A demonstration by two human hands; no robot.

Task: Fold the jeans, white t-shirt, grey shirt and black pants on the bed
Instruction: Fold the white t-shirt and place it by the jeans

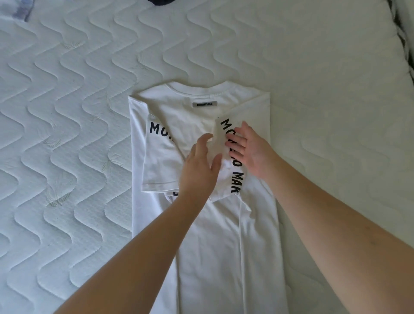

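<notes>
The white quilted mattress of the bed (67,112) gives a flat surface, and the white cotton t-shirt with black lettering (208,235) lies back-up at its centre, collar toward twelve o'clock, both sides turned inward to make a narrow strip for folding. The left hand (199,170) and right hand (253,154) rest flat with fingers straight, each grip apart and clamping nothing, seemingly smoothing the right sleeve (233,170) so it stays tucked. At twelve o'clock a dark garment edge (161,1) waits.

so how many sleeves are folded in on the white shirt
2: the left sleeve lies flat on the white t-shirt; the right sleeve lies under both hands.
</notes>
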